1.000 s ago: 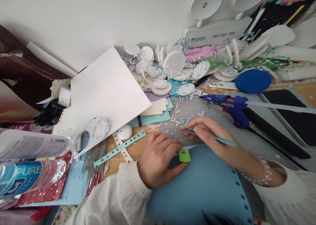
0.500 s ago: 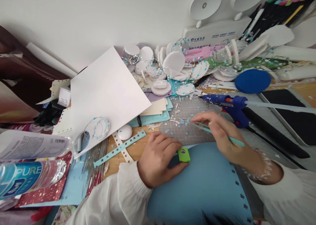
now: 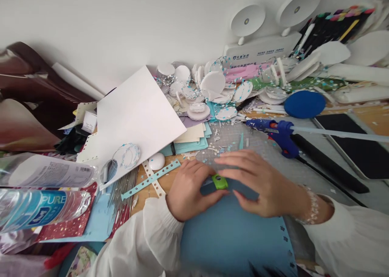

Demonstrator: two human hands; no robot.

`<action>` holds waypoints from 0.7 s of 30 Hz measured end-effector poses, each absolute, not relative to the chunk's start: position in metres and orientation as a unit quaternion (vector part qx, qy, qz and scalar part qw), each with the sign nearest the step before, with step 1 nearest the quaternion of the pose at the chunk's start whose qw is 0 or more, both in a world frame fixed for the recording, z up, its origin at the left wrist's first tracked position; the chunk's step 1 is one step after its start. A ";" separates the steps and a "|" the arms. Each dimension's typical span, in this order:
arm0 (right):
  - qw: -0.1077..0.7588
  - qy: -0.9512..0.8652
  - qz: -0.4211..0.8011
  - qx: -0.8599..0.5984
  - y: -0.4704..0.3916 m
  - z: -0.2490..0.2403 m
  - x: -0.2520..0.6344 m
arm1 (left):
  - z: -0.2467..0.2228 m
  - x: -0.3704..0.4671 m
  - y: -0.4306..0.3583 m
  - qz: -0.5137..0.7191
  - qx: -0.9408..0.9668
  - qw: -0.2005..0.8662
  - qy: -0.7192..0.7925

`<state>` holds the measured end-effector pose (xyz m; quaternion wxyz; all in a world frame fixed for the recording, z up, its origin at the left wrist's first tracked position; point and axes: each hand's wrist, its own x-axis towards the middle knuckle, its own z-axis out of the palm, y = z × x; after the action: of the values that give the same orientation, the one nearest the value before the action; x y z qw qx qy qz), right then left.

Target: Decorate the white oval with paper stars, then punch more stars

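Observation:
My left hand (image 3: 191, 190) is curled around a small green craft punch (image 3: 220, 182), thumb on its near side and fingers beyond it. The punch sits at the far edge of a sheet of blue paper (image 3: 231, 240), whose right edge carries a row of small punched shapes. My right hand (image 3: 258, 181) hovers beside the punch, fingers apart and curved, holding nothing. Beyond its fingers a turquoise tool, apparently tweezers (image 3: 241, 140), lies on the grey cutting mat (image 3: 258, 141), mostly hidden by the hand. Tiny blue and white paper pieces (image 3: 223, 148) are scattered there.
A blue glue gun (image 3: 282, 133) with its cord lies right, near a phone (image 3: 349, 141). White discs with beaded wire (image 3: 212, 84) pile up along the wall. A white board (image 3: 136, 110), punched paper strips (image 3: 152, 179) and water bottles (image 3: 45, 206) are on the left.
My right hand has let go of the turquoise tweezers onto the mat and moved left to the punch, its fingers spreading. The punch has shifted slightly left, and the camera view has moved a little.

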<state>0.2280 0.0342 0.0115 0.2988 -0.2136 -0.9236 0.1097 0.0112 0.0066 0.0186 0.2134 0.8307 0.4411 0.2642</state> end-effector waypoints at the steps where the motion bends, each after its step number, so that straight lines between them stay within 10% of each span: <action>1: 0.296 -0.928 0.102 -0.202 0.032 0.011 0.224 | 0.021 0.012 0.005 0.268 0.815 0.236 0.457; 9: 0.323 -0.878 0.244 -0.256 0.022 0.013 0.224 | 0.045 0.006 0.004 0.240 0.732 0.423 0.477; 21: 0.248 -0.811 0.390 -0.358 0.023 0.020 0.228 | 0.054 0.002 -0.003 0.262 0.736 0.367 0.506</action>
<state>0.2283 0.0227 0.0204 0.2483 -0.3582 -0.8110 0.3902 0.0024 -0.0027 0.0538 0.3666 0.7359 0.5057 0.2616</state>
